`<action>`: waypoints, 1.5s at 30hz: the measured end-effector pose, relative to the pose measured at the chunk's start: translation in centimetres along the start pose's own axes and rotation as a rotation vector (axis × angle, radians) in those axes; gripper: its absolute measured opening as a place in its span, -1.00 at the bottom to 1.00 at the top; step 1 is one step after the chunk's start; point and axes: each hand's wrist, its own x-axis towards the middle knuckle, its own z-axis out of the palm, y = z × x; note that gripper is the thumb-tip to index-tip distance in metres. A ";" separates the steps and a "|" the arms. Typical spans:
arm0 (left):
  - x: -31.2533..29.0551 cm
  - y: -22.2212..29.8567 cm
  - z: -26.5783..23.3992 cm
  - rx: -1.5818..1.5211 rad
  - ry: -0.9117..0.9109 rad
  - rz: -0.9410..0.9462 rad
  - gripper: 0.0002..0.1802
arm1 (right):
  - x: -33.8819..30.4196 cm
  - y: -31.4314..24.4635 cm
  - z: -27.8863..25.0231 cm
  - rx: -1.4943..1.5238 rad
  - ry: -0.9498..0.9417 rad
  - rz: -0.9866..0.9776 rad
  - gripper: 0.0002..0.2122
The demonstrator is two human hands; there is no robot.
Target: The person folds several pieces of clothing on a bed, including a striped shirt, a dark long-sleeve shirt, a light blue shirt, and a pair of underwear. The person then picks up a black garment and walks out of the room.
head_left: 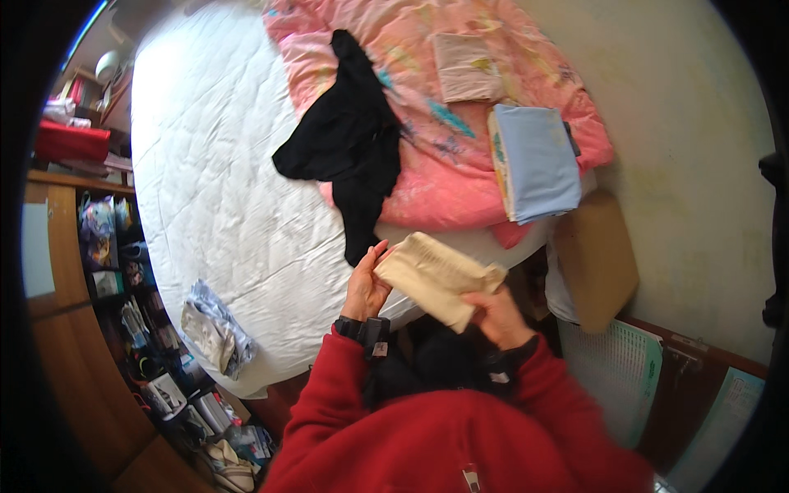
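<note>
A folded beige cloth is held in front of me, tilted, just above the near edge of the bed. My right hand grips its right end, thumb on top and the other fingers out of sight underneath. At the opposite end, my left hand has its fingers round the cloth's left edge, partly hidden by it. Just beyond the left hand lies a black long-sleeved garment, spread out over the white bedding and a pink quilt.
The bed's white quilted cover and the pink patterned quilt carry a folded pale pink cloth, a folded light blue stack and a crumpled blue-grey cloth. Crowded shelves stand left; a brown board stands right.
</note>
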 end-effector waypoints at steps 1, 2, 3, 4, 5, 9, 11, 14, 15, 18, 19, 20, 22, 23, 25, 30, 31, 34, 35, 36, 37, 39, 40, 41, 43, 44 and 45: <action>0.5 -0.3 1.5 0.033 -0.034 0.014 -0.55 | 0.0 -2.8 -0.8 0.030 0.050 -0.018 -0.54; 1.0 -0.5 2.8 0.037 -0.032 -0.001 -0.55 | -0.2 -5.7 -1.6 0.082 -0.008 -0.135 -0.54; 1.5 -0.7 4.0 0.031 -0.036 -0.005 -0.56 | -0.5 -8.6 -2.3 0.138 -0.043 -0.247 -0.53; 1.8 -0.9 5.0 0.058 -0.073 -0.005 -0.58 | -0.8 -11.4 -3.1 0.170 0.024 -0.259 -0.53; 2.1 -1.2 5.8 0.094 -0.070 -0.014 -0.58 | -0.9 -13.9 -3.8 0.228 -0.029 -0.321 -0.53; 2.8 -2.2 7.1 0.166 -0.034 -0.025 -0.63 | 1.9 -19.6 -6.1 0.264 -0.095 -0.658 -0.61; 2.8 -2.7 6.7 0.173 -0.009 -0.038 -0.66 | 4.8 -19.9 -7.6 0.290 -0.094 -0.643 -0.64; 2.4 -3.3 5.3 0.182 0.036 -0.072 -0.70 | 9.7 -17.8 -9.6 0.311 0.287 -0.390 -0.73; 2.3 -3.4 4.7 0.191 0.089 -0.093 -0.70 | 10.3 -17.0 -10.3 0.286 0.295 -0.303 -0.75; 1.9 -3.3 3.1 0.192 0.145 -0.079 -0.75 | 10.6 -16.3 -11.9 0.165 0.289 -0.267 -0.74; 1.7 -3.2 2.7 0.199 0.189 -0.081 -0.75 | 10.2 -16.3 -12.0 0.146 0.233 -0.260 -0.75; 1.6 -3.1 2.3 0.192 0.227 -0.073 -0.77 | 9.7 -16.6 -12.1 0.129 0.229 -0.258 -0.75; 1.6 -2.8 1.7 0.182 0.227 -0.060 -0.77 | 8.5 -17.2 -11.6 0.076 0.205 -0.254 -0.76; 1.6 -2.6 1.5 0.173 0.262 -0.058 -0.78 | 7.6 -17.6 -11.3 -0.007 0.256 -0.212 -0.76; 1.7 -2.3 1.3 0.179 0.234 -0.023 -0.78 | 5.6 -18.5 -10.7 -0.181 0.307 -0.132 -0.75; 2.7 -2.0 1.3 0.211 0.224 0.053 -0.80 | 2.4 -20.5 -8.4 -1.124 0.474 -0.576 -0.77; 3.1 -2.0 1.4 0.219 0.249 0.051 -0.81 | 2.6 -20.8 -7.7 -1.249 0.470 -0.761 -0.78; 4.0 -1.9 1.8 0.273 0.304 0.091 -0.80 | 5.4 -21.5 -5.8 -1.673 0.433 -1.127 -0.64; 4.1 -1.7 1.9 0.297 0.294 0.119 -0.81 | 6.9 -21.5 -5.4 -1.869 0.439 -1.142 -0.56; 4.4 -1.4 2.0 0.324 0.299 0.138 -0.81 | 8.5 -21.1 -5.1 -1.909 0.403 -1.137 -0.50; 4.6 -1.0 2.1 0.344 0.315 0.147 -0.81 | 10.3 -20.5 -5.0 -1.999 0.387 -1.045 -0.44; 4.9 0.1 2.2 0.428 0.280 0.226 -0.79 | 12.7 -19.0 -5.4 -2.088 0.368 -0.933 -0.37; 5.2 0.8 2.2 0.497 0.312 0.270 -0.81 | 13.6 -18.3 -5.7 -2.105 0.370 -0.874 -0.36; 5.7 1.6 2.3 0.565 0.342 0.320 -0.84 | 14.3 -18.0 -6.1 -2.139 0.376 -0.764 -0.35; 6.7 3.2 2.5 0.807 0.371 0.478 -0.84 | 14.9 -17.6 -6.9 -2.106 0.382 -0.909 -0.36; 7.5 3.9 2.8 0.881 0.384 0.596 -0.85 | 14.9 -17.6 -7.1 -2.090 0.375 -0.915 -0.36; 8.4 4.6 3.3 0.965 0.415 0.704 -0.85 | 14.9 -17.7 -7.2 -2.079 0.388 -0.942 -0.36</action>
